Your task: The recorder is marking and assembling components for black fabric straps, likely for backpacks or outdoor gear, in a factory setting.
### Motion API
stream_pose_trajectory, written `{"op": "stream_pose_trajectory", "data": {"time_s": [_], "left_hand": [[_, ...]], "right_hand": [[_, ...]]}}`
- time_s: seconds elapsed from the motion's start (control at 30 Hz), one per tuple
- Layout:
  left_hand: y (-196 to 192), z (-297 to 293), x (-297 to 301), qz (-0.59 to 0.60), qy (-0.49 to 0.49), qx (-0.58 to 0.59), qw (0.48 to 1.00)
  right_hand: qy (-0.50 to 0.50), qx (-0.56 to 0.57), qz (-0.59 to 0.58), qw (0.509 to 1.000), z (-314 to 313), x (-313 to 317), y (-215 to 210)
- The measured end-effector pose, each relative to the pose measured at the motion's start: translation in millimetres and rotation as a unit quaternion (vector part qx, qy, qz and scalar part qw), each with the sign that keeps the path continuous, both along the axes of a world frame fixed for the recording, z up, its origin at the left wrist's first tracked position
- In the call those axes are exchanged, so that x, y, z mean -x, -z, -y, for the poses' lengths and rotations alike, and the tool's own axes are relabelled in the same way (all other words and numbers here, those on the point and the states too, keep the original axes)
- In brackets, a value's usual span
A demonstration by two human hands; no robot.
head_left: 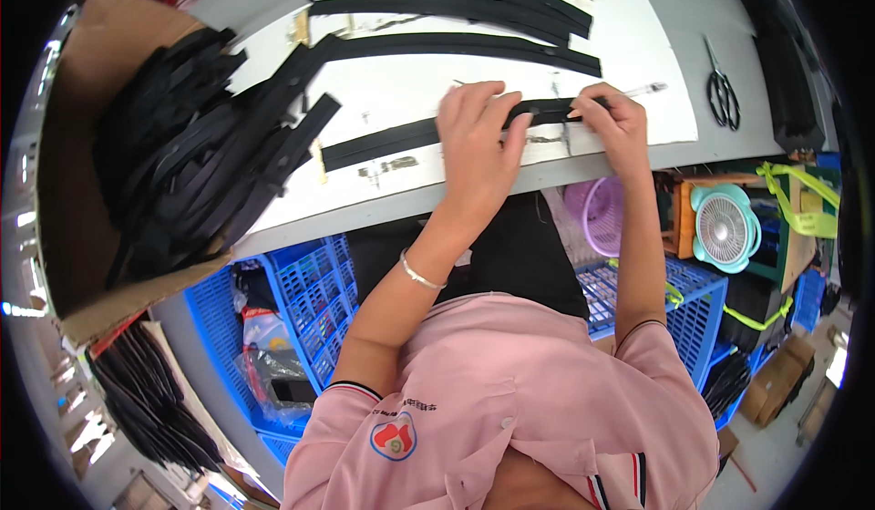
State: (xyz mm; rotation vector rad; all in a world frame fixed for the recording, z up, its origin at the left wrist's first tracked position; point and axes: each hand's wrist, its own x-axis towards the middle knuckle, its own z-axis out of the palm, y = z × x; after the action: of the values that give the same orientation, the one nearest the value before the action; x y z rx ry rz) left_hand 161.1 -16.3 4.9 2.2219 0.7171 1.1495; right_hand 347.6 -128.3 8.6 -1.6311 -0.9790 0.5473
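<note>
A black fabric strip (381, 144) lies across the white board (649, 43), near its front edge. My left hand (478, 141) bends over the strip, fingers on its far side and thumb along its near side, holding it against the board. Close to the strip's right end, my right hand (616, 127) is closed in a pinch round a slim pen. The pen's clear barrel (651, 89) sticks out beyond the knuckles, and its tip points at the strip. Several other black strips (456, 45) lie farther back on the board, spread roughly side by side.
At the left, a cardboard box (68, 127) holds a heap of black strips (173, 164) that spills onto the board. Black-handled scissors (723, 100) lie right of it on the grey table (720, 9). Below stand blue crates (310, 296), a purple basket (602, 223) and a turquoise fan (725, 227).
</note>
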Motion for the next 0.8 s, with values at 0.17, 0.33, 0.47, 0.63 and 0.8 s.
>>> {"op": "stream_pose_trajectory", "data": {"time_s": [0.17, 0.33, 0.47, 0.63, 0.8], "left_hand": [[-1, -55, 105, -0.09, -0.157, -0.091, 0.979], [6, -104, 165, -0.217, -0.253, -0.128, 0.934], [5, -111, 165, -0.175, -0.227, -0.094, 0.953], [-8, -103, 143, -0.14, -0.182, -0.083, 0.97], [-13, -62, 87, -0.107, 0.008, -0.013, 0.994]], "right_hand": [[0.013, -0.028, -0.017, 0.999, -8, 8, -1], [0.017, 0.075, 0.213, 0.974, -16, 21, -11], [0.038, 0.034, 0.361, 0.931, -33, 22, -4], [0.108, 0.005, 0.43, 0.896, -61, 3, 8], [0.138, -0.028, 0.35, 0.926, -60, 1, 6]]}}
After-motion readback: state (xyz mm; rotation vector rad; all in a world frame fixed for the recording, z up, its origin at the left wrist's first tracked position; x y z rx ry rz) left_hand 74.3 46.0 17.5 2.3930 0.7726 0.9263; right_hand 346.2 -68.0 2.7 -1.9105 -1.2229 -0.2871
